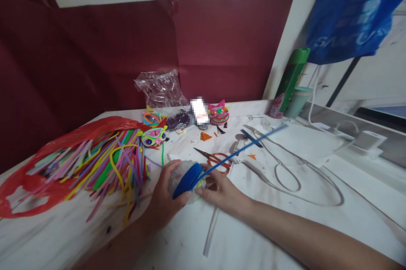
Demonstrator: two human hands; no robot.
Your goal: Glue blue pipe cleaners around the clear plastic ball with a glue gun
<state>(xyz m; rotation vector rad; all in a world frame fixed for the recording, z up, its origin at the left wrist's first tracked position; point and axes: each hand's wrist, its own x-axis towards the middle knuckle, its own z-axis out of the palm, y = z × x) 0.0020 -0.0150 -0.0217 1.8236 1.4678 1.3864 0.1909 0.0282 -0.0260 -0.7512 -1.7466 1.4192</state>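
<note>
A roundish translucent craft ball [174, 177] with rows of blue pipe cleaner [188, 180] across its front is between my hands. My left hand [166, 196] is closed around its left side, thumb below and fingers above. The fingers of my right hand [218, 187] close in on its right edge, where a long loose blue strip [244, 147] sticks out up and to the right. Exactly what the right fingertips pinch is partly hidden. Just beyond lie orange-handled scissors [218, 160]. A clear glue stick [211, 234] extends below my right hand.
Left, a red plastic bag [44, 151] spills many coloured pipe cleaners [108, 160]. Finished animal-face crafts [154, 135] and a pink-eared one [218, 113] sit at the back. Right, a white-handled tool [253, 168] trails a looping cord [336, 191]. A green cup [298, 103] stands behind.
</note>
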